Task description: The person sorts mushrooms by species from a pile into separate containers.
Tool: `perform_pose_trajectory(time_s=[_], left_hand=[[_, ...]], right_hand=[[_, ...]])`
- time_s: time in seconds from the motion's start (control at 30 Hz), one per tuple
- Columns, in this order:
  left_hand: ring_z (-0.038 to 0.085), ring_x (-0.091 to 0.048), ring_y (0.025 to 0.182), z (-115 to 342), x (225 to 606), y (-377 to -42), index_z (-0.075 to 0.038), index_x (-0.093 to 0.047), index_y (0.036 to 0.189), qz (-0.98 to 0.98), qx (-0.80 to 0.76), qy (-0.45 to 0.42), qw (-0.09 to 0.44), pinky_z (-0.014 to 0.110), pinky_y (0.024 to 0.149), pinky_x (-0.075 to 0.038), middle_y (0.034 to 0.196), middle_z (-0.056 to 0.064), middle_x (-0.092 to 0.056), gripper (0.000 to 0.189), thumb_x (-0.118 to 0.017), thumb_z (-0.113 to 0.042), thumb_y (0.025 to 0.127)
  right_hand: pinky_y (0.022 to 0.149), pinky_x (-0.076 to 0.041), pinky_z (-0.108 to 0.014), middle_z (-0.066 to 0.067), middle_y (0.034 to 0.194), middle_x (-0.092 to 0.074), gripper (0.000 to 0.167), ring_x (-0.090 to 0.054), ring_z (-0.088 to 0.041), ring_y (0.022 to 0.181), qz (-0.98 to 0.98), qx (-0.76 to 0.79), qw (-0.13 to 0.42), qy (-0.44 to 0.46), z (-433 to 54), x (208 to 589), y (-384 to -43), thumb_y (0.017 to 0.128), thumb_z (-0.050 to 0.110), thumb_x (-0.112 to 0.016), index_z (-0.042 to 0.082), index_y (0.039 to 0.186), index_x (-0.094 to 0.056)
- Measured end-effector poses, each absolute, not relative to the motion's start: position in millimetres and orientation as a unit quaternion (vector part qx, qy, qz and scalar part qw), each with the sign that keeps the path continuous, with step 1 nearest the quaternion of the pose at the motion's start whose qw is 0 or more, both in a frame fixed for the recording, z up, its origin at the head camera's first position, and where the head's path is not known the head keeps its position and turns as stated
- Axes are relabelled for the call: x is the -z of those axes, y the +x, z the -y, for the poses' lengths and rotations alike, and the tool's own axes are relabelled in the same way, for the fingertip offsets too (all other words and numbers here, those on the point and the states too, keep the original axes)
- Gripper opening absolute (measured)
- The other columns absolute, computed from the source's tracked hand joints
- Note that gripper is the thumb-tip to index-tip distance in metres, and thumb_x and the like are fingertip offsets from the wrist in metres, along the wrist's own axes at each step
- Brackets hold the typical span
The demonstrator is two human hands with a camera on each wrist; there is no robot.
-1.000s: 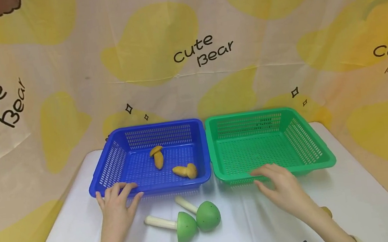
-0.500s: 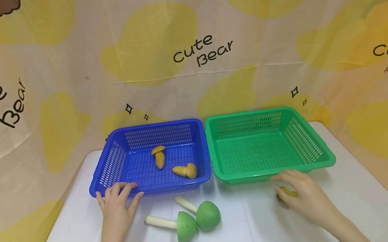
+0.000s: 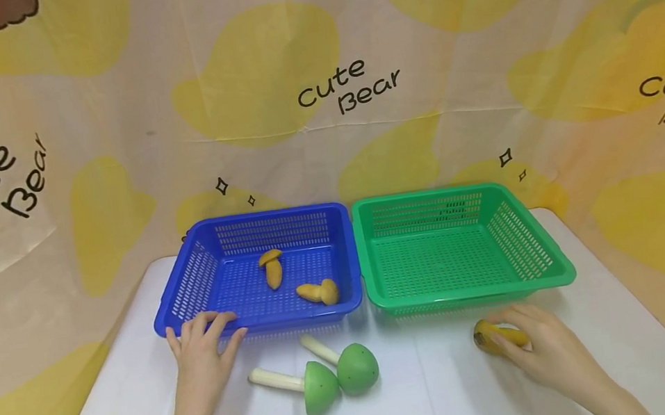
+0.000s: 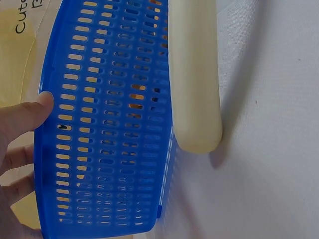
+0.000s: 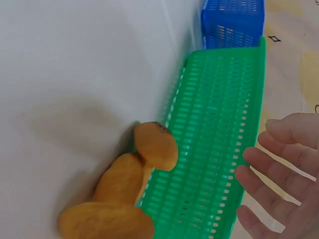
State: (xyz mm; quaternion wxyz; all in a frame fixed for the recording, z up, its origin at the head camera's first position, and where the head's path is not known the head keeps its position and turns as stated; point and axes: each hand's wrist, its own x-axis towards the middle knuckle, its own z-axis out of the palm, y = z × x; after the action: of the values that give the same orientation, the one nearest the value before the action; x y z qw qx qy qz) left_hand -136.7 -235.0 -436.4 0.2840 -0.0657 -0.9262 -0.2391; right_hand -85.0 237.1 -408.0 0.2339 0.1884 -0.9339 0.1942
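In the head view my left hand (image 3: 199, 358) holds the front rim of the blue basket (image 3: 287, 323) at its left end. The left wrist view shows the thumb (image 4: 42, 105) on the rim's outer side and fingers behind it. My right hand (image 3: 542, 341), fingers spread, hovers over a yellow-brown toy mushroom (image 3: 484, 337) on the table. In the right wrist view the fingers stand apart from that mushroom (image 5: 155, 145); a second yellow-brown piece (image 5: 107, 221) lies beside it, partly cut off. Two more yellow-brown mushrooms, one upper (image 3: 274, 271), one lower (image 3: 318, 293), lie inside the blue basket.
A green basket (image 3: 470, 292) stands right of the blue one. Two green-capped toy mushrooms, one left (image 3: 320, 388) and one right (image 3: 356, 369), lie on the white table (image 3: 410, 414) in front. A patterned cloth (image 3: 453, 114) hangs behind.
My right hand has moved right and toward me, from the green basket's front rim to over the yellow-brown mushroom. My left hand has stayed on the blue rim.
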Motion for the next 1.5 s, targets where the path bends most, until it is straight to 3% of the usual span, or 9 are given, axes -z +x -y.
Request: perform_pose_trajectory(time_s=[0.17,0.57,1.0,1.5], left_hand=[[0.043,-0.047,0.107,235,436,-136,-0.007,-0.068,0.101,0.926,0.239,-0.065,0.284,0.080,0.105,-0.008,0.104,0.017,-0.060,0.025,-0.077,-0.015,0.079],[0.042,-0.047,0.107,235,435,-137,-0.009,-0.067,0.101,0.926,0.243,-0.066,0.281,0.079,0.105,-0.007,0.104,0.016,-0.060,0.024,-0.077,-0.014,0.079],[0.042,-0.047,0.106,235,437,-137,-0.008,-0.068,0.100,0.926,0.240,-0.065,0.284,0.080,0.105,-0.008,0.103,0.017,-0.060,0.024,-0.077,-0.015,0.079],[0.042,-0.047,0.107,234,436,-136,-0.008,-0.068,0.100,0.926,0.238,-0.065,0.286,0.079,0.105,-0.008,0.104,0.017,-0.060,0.025,-0.077,-0.015,0.079]], right_hand=[[0.070,-0.056,-0.032,0.010,0.089,-0.071,0.031,-0.065,-0.013,0.083,0.940,-0.185,0.220,0.182,-244,416,-81,0.066,0.006,-0.083,0.015,0.094,-0.072],[0.068,-0.053,-0.025,0.014,0.088,-0.070,0.032,-0.063,-0.009,0.081,0.949,-0.181,0.202,0.159,-263,435,-73,0.065,0.006,-0.084,0.019,0.091,-0.072],[0.063,-0.051,-0.028,0.012,0.085,-0.066,0.035,-0.059,-0.008,0.074,0.965,-0.115,0.181,0.152,-276,450,-69,0.061,0.007,-0.084,0.018,0.092,-0.071],[0.074,-0.054,-0.043,-0.004,0.100,-0.067,0.035,-0.062,-0.019,0.088,0.988,-0.133,0.034,0.076,-280,454,-69,0.071,0.014,-0.080,0.013,0.105,-0.069]])
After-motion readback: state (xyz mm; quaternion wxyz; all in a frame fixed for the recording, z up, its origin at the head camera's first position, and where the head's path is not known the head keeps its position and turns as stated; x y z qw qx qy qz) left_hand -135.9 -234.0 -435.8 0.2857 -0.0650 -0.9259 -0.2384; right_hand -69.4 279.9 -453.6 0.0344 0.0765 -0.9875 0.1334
